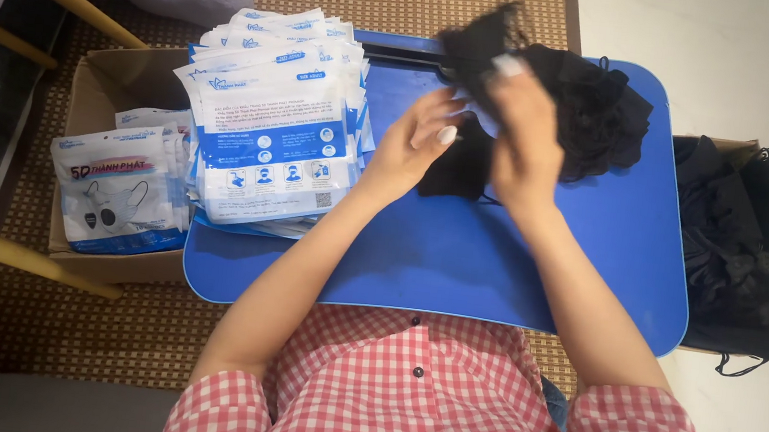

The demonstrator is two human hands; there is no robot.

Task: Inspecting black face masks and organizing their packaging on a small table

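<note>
Head view: a red-and-white checked shirt (pixel 439 415) is filling the near edge, both forearms reaching out over a blue lap table (pixel 457 253), smooth plastic with rounded corners. Both hands are meeting above the table's middle, each gripping a black face mask (pixel 452 171), soft dark fabric hanging below and between them. The left hand (pixel 417 138) is sitting to the mask's left, fingers curled narrow and pinching its edge, pale nails showing. The right hand (pixel 524 131) is just beside it, touching the mask from above, fingers closed on the fabric, 1 fingertip raised. Just behind the right hand, a loose pile of black masks (pixel 600 105) is lying crumpled on the table's far right part. Left of the hands, a stack of white-and-blue flat plastic pouches (pixel 275 117) is resting on the table's left edge. Further left, a cardboard box (pixel 96 77) is holding more pouches. Right of the table, a second box of black masks (pixel 733 246) is standing on pale floor tiles.
</note>
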